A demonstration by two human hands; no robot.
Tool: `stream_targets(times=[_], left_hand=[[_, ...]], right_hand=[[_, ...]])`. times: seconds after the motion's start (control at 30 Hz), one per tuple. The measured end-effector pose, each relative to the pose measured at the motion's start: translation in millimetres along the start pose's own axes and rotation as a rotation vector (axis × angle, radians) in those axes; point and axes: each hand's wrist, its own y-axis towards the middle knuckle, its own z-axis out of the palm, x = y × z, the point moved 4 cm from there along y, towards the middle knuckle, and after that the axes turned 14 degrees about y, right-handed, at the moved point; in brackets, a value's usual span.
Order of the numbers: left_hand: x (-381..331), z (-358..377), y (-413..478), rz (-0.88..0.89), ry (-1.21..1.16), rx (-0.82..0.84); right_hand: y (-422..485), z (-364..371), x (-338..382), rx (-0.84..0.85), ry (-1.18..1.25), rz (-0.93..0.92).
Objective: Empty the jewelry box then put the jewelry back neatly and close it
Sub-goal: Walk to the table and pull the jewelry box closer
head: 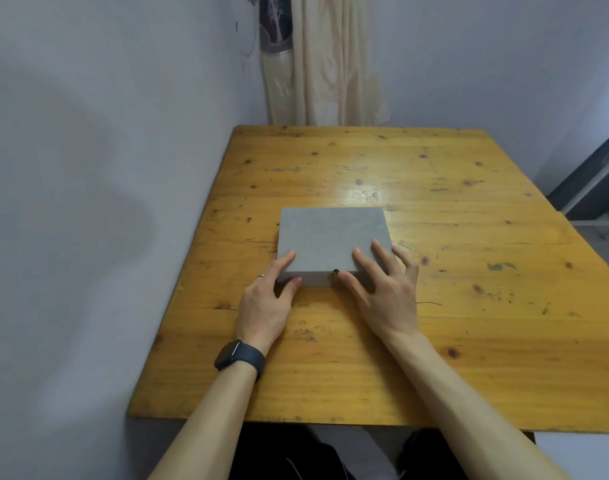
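Observation:
A flat grey jewelry box (331,237) lies closed on the wooden table (434,306), with a small metal clasp (335,273) at the middle of its front edge. My left hand (268,299) is at the box's front left corner, forefinger on the lid and thumb against the front face. My right hand (382,285) lies on the front right corner with straight, spread fingers on the lid and its thumb just right of the clasp. No jewelry shows.
The table stands in a corner, with a pale wall (88,202) close along its left edge and a cream curtain (324,64) behind its far edge. A dark frame (590,181) stands beyond the right side. My left wrist wears a black watch (239,358).

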Motion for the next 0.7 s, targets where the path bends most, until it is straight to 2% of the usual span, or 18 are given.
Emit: stream_targets(times=[0.2, 0.33, 0.5, 0.7], left_hand=[[-1, 0, -1, -0.027, 0.011, 0.006], [-2, 2, -1, -0.083, -0.005, 0.037], [3, 0, 1, -0.160, -0.018, 0.038], [1, -3, 0, -0.181, -0.049, 0.040]], right_hand=[[-4, -5, 1, 0.007, 0.205, 0.146], [-3, -9, -12, 0.078, 0.262, 0.268], [2, -12, -20, 0.112, 0.205, 0.242], [12, -33, -12, 0.001, 0.284, 0.201]])
